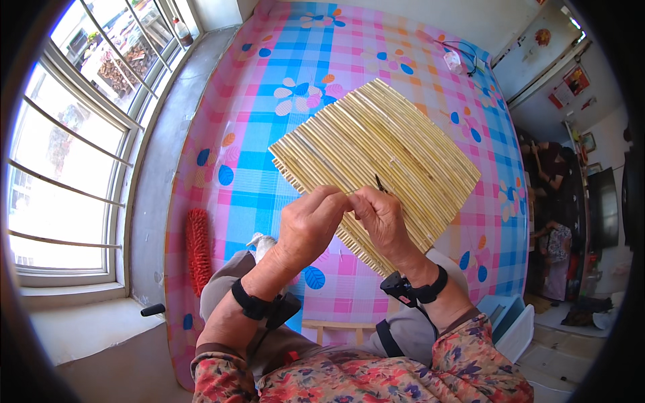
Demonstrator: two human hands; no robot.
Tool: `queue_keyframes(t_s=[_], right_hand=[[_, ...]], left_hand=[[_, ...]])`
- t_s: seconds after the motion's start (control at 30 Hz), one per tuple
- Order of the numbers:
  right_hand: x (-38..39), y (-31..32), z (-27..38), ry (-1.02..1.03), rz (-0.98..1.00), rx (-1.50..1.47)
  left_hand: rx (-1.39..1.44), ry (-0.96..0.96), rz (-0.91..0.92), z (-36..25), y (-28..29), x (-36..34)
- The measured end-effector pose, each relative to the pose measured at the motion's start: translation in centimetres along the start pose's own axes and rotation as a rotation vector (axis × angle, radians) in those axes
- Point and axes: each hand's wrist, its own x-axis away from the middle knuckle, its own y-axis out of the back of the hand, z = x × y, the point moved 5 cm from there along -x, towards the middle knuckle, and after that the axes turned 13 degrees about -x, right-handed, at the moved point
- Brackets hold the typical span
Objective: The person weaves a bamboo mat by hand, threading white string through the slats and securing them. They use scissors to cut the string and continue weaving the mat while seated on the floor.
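Note:
A mat of straw-coloured stalks (403,134), bound side by side, lies at a slant in front of me. Over its near left edge, my left hand (311,221) is closed in a pinch. Right beside it, fingertips almost meeting, my right hand (379,216) is pinched too. Whatever the fingers hold between them is too small to make out. A dark pointed tip (378,183) shows just beyond my right hand, against the mat; I cannot tell whether that hand grips it. Both wrists wear black straps.
A pink and blue checked cover (255,168) spreads under the mat. A red bristly brush (198,252) lies at left, by a barred window (67,168). A pale blue container (514,326) stands at lower right. Cables (463,54) lie far right. Other people (554,168) are at right.

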Motion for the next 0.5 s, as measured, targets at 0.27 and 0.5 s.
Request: queue_keyframes(t_s=[0.27,0.5], right_hand=[[-0.07,-0.11,-0.43,0.013,-0.047,-0.065],[-0.19,0.27,-0.45,0.004,-0.059,-0.024]], left_hand=[[0.024,0.025,0.033,0.25,0.12,0.2],[0.116,0.115,0.059,0.88,0.03,0.37]])
